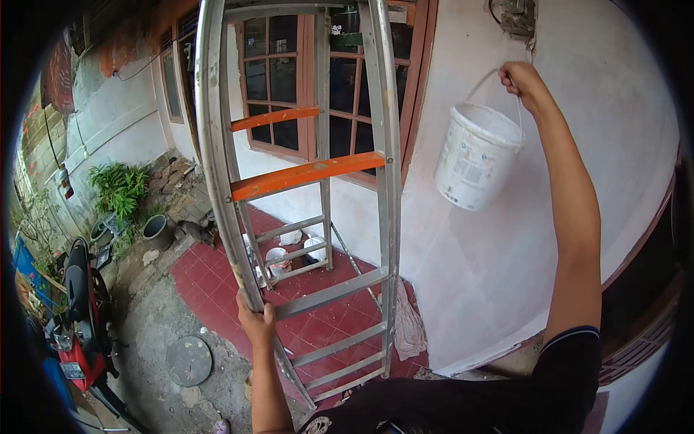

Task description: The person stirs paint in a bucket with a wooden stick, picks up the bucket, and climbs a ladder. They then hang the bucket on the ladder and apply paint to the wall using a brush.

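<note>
My right hand [522, 81] is raised at the upper right, its fingers closed round the thin handle of a white bucket [473, 163]. The bucket hangs slightly tilted in front of the pale wall; its inside is mostly hidden. Lower down, my left hand [258, 323] grips the left side rail of an aluminium stepladder [332, 291]. The ladder stands in front of me, with two orange steps high up and bare metal ones below.
Behind the ladder is a brown-framed window [271, 72]. Small tubs [277, 260] and a cloth [405, 322] lie on the red tiles [217, 278]. A motorbike [81, 318], plants [119, 189] and a dark pot [157, 231] are at the left. An electric box [515, 16] is on the wall.
</note>
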A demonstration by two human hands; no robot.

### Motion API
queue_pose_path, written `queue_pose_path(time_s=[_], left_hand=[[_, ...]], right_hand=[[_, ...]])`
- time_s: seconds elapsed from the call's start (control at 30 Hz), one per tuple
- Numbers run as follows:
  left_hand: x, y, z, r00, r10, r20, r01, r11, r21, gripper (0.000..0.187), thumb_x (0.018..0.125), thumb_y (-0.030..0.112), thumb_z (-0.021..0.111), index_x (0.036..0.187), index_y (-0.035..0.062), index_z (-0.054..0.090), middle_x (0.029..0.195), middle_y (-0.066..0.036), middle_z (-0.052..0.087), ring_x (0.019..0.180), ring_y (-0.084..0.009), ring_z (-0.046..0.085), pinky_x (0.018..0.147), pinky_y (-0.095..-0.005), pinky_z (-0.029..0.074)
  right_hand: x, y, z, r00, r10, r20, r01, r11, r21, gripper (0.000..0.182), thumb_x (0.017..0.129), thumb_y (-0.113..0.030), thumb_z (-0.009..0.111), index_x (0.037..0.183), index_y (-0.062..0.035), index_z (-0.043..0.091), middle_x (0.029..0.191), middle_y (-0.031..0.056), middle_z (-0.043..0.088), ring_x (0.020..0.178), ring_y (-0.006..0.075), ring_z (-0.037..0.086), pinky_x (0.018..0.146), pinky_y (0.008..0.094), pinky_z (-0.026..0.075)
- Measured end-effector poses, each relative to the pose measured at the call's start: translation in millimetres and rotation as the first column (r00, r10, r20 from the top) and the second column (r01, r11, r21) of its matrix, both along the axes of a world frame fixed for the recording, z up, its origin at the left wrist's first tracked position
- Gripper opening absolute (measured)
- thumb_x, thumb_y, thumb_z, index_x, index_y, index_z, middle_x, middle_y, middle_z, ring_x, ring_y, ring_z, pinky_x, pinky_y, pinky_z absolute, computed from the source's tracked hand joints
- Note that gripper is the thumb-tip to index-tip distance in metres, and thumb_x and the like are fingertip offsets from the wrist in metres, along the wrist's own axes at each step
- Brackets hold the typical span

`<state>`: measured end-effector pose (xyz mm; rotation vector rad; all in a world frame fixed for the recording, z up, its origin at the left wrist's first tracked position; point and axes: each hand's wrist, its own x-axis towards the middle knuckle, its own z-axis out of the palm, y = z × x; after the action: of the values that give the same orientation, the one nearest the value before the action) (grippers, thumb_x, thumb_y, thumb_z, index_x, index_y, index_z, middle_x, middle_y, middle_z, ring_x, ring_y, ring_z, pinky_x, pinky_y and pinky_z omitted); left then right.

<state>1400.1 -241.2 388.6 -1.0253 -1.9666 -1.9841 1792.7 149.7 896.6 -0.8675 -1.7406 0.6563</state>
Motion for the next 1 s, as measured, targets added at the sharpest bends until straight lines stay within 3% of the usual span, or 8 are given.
queue_pose_path(time_s=[0.1,0.37,0.63,0.67,0.77,0.83,0.9,1.0], left_hand=[[-2,2,-6,1.000,0.018,0.010,-0.018,1.000,0.004,0.051,0.073,0.008,0.060,0.123,-0.0005,0.052,0.083,-0.013,0.060,0.073,-0.0269,0.061,0.072,-0.0355,0.051],[5,-2,10,0.999,0.040,-0.007,-0.039,0.999,0.015,0.048,0.072,0.007,0.059,0.119,-0.0003,0.052,0.082,-0.012,0.060,0.072,-0.0242,0.061,0.072,-0.0338,0.051],[7,1,12,0.997,0.054,0.046,-0.055,0.998,0.021,0.039,0.072,0.006,0.060,0.110,0.0009,0.053,0.079,-0.010,0.062,0.069,-0.0221,0.063,0.070,-0.0333,0.052],[5,1,10,0.998,0.044,0.047,-0.046,0.998,0.030,0.037,0.072,0.006,0.060,0.108,0.0010,0.053,0.078,-0.010,0.063,0.068,-0.0217,0.063,0.069,-0.0331,0.052],[10,-1,18,0.997,0.055,0.050,-0.056,0.998,0.007,0.037,0.072,0.006,0.060,0.108,0.0008,0.053,0.078,-0.009,0.063,0.069,-0.0215,0.064,0.068,-0.0329,0.052],[9,1,15,0.997,0.056,0.062,-0.057,0.998,0.020,0.037,0.072,0.006,0.060,0.108,0.0008,0.053,0.077,-0.010,0.063,0.068,-0.0224,0.063,0.067,-0.0334,0.052],[10,2,11,0.995,0.065,0.070,-0.067,0.997,0.029,0.036,0.072,0.006,0.060,0.107,0.0008,0.053,0.077,-0.010,0.063,0.068,-0.0234,0.063,0.067,-0.0339,0.052],[10,0,11,0.995,0.092,0.031,-0.092,0.996,0.002,0.037,0.072,0.006,0.060,0.108,0.0007,0.053,0.076,-0.011,0.062,0.067,-0.0254,0.063,0.066,-0.0348,0.051]], right_hand=[[-23,27,27,0.999,0.031,-0.013,-0.030,0.997,0.074,0.015,0.084,-0.011,0.056,0.073,-0.0013,0.061,0.064,0.0038,0.056,0.054,0.0116,0.049,0.048,0.0281,0.037],[-86,52,82,0.981,0.164,-0.100,-0.140,0.968,0.208,0.019,0.088,-0.015,0.056,0.071,-0.0073,0.058,0.061,-0.0009,0.053,0.052,0.0090,0.045,0.047,0.0258,0.034],[-133,70,135,0.992,0.108,-0.061,-0.080,0.933,0.352,0.019,0.084,-0.017,0.055,0.066,-0.0110,0.056,0.057,-0.0050,0.044,0.047,0.0049,0.034,0.046,0.0234,0.032],[-127,106,163,0.989,0.145,0.037,-0.150,0.962,0.227,0.015,0.089,-0.014,0.058,0.077,-0.0065,0.053,0.061,0.0026,0.049,0.051,0.0150,0.044,0.050,0.0311,0.037],[-149,106,177,0.994,0.097,-0.043,-0.077,0.942,0.328,0.019,0.086,-0.016,0.054,0.077,-0.0021,0.065,0.060,0.0110,0.059,0.045,0.0189,0.052,0.038,0.0341,0.037],[-159,92,180,0.994,0.104,-0.019,-0.093,0.947,0.308,0.019,0.087,-0.015,0.054,0.077,-0.0018,0.064,0.059,0.0094,0.058,0.044,0.0171,0.047,0.038,0.0334,0.036],[-168,81,174,0.995,0.092,-0.031,-0.069,0.897,0.437,0.017,0.085,-0.014,0.055,0.076,-0.0026,0.064,0.061,0.0098,0.060,0.046,0.0175,0.050,0.038,0.0332,0.037],[-180,68,169,0.993,0.099,-0.060,-0.060,0.881,0.469,0.015,0.083,-0.012,0.056,0.075,-0.0034,0.064,0.064,0.0109,0.062,0.049,0.0180,0.054,0.038,0.0320,0.038]])
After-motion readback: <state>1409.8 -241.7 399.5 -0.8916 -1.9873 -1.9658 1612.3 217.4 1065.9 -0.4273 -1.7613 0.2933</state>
